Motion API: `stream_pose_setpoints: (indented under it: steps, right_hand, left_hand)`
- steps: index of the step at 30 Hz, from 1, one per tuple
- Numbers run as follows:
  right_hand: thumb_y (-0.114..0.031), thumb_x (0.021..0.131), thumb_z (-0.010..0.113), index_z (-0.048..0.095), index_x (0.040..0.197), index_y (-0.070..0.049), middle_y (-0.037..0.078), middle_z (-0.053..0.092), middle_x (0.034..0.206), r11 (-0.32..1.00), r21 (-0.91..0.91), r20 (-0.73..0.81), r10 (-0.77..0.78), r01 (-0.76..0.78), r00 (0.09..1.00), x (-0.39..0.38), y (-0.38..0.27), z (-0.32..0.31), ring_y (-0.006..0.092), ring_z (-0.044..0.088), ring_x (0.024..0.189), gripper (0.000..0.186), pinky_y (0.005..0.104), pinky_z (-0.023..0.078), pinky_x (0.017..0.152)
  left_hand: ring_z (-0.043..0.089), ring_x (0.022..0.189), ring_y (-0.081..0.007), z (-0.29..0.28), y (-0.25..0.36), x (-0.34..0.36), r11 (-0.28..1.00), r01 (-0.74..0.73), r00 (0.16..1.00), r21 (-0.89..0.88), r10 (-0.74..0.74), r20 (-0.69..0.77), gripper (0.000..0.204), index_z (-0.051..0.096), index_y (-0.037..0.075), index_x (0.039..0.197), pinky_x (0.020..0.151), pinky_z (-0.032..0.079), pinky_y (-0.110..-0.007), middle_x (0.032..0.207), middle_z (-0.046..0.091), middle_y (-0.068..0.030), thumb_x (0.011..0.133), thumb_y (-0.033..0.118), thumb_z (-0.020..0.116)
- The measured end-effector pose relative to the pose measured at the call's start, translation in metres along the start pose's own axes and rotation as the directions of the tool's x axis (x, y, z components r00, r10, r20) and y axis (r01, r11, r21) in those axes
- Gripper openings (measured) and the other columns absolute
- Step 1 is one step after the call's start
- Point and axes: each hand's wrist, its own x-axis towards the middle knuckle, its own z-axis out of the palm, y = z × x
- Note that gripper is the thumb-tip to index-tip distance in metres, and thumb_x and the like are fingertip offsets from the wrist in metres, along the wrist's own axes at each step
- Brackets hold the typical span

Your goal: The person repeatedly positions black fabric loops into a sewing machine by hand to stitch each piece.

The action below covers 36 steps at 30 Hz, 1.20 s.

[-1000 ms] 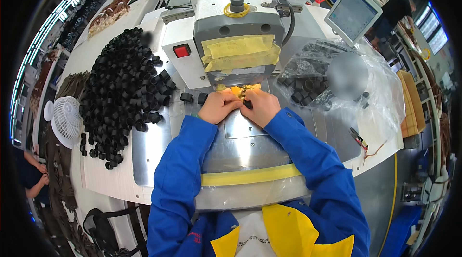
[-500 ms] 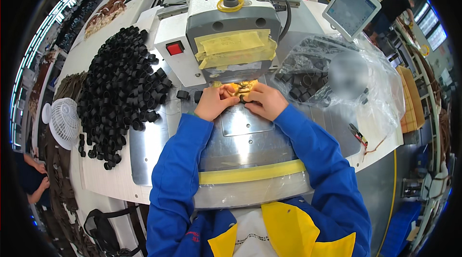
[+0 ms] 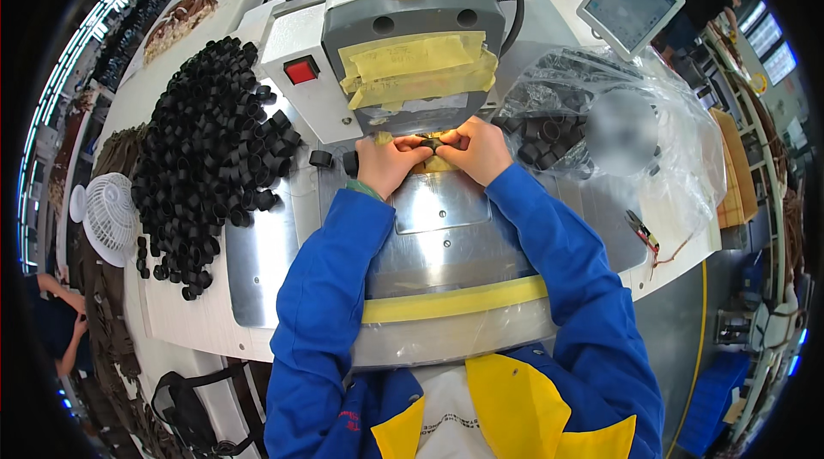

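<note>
Beneath the head of a white and grey sewing machine (image 3: 403, 19), both hands meet in the yellow lamp light. My left hand (image 3: 383, 165) pinches one side of a small black band loop (image 3: 431, 144). Thumb and fingers of my right hand (image 3: 481, 152) are closed on its other side. The fingertips and the machine head hide part of the loop. Just left of my left hand stand two more black loops (image 3: 321, 158) on the metal plate. A shiny metal work plate (image 3: 442, 201) lies under my wrists.
A big heap of black loops (image 3: 202, 141) covers the table's left. To the right, a clear plastic bag (image 3: 687, 150) holds more loops. Red-handled snips (image 3: 642, 231) lie near the right edge. A white fan (image 3: 110, 210), a screen (image 3: 631, 2) and another person's arm (image 3: 69, 322) also show.
Both hands have moved slightly farther in under the machine head, with the black loop between their fingertips. The whole view has shifted a little.
</note>
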Motion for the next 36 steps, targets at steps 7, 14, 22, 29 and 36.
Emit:
stream_pose_setpoints:
  steps: [7, 14, 22, 29, 36]
  right_hand:
    - [-0.016, 0.062, 0.070, 0.063, 0.072, -0.003, 0.009, 0.056, 0.070, 1.000, -0.025, 0.007, 0.009, -0.009, 1.000, 0.000, 0.002, 0.000, 0.0228, 0.056, 0.062, 0.018, 0.0304, 0.045, 0.058]
    - [-0.017, 0.062, 0.070, 0.063, 0.072, -0.003, 0.009, 0.056, 0.069, 1.000, 0.005, 0.014, -0.001, 0.000, 1.000, 0.001, 0.005, 0.002, 0.0230, 0.056, 0.062, 0.019, 0.0306, 0.045, 0.058]
    - [-0.018, 0.061, 0.070, 0.063, 0.072, -0.002, 0.011, 0.057, 0.070, 1.000, 0.011, -0.001, 0.015, -0.015, 1.000, 0.001, 0.008, 0.003, 0.0234, 0.057, 0.062, 0.020, 0.0311, 0.046, 0.059]
    - [-0.018, 0.061, 0.070, 0.063, 0.071, -0.002, 0.011, 0.057, 0.070, 1.000, 0.014, -0.011, -0.021, 0.022, 1.000, 0.002, 0.008, 0.006, 0.0237, 0.057, 0.064, 0.020, 0.0309, 0.045, 0.059]
    - [-0.018, 0.061, 0.070, 0.063, 0.071, -0.002, 0.010, 0.056, 0.070, 0.999, 0.018, -0.012, -0.032, 0.032, 0.999, 0.001, 0.009, 0.006, 0.0248, 0.057, 0.066, 0.020, 0.0327, 0.045, 0.061]
  left_hand:
    - [0.055, 0.062, -0.0063, -0.002, -0.001, 0.002, 1.000, 0.008, 1.000, 0.025, -0.009, 0.013, 0.024, 0.066, -0.002, 0.082, 0.059, 0.045, -0.020, 0.068, 0.062, -0.0042, 0.064, 0.013, 0.072]
    - [0.056, 0.066, -0.0073, -0.001, -0.008, 0.005, 0.999, 0.033, 0.999, -0.014, -0.032, 0.037, 0.023, 0.066, -0.002, 0.083, 0.062, 0.046, -0.020, 0.075, 0.064, -0.0055, 0.066, 0.012, 0.071]
    - [0.056, 0.066, -0.0073, -0.002, -0.004, 0.004, 0.998, 0.062, 0.997, 0.026, -0.063, 0.043, 0.025, 0.065, -0.003, 0.083, 0.063, 0.046, -0.020, 0.074, 0.064, -0.0054, 0.065, 0.014, 0.071]
    - [0.056, 0.066, -0.0074, -0.003, -0.008, 0.005, 0.997, 0.025, 0.999, 0.069, -0.027, 0.020, 0.026, 0.065, -0.003, 0.082, 0.064, 0.046, -0.020, 0.073, 0.063, -0.0055, 0.065, 0.016, 0.071]
    - [0.056, 0.067, -0.0076, 0.000, -0.008, 0.006, 0.999, 0.054, 0.998, 0.006, -0.054, 0.043, 0.026, 0.064, -0.003, 0.080, 0.063, 0.045, -0.020, 0.076, 0.063, -0.0045, 0.065, 0.016, 0.071]
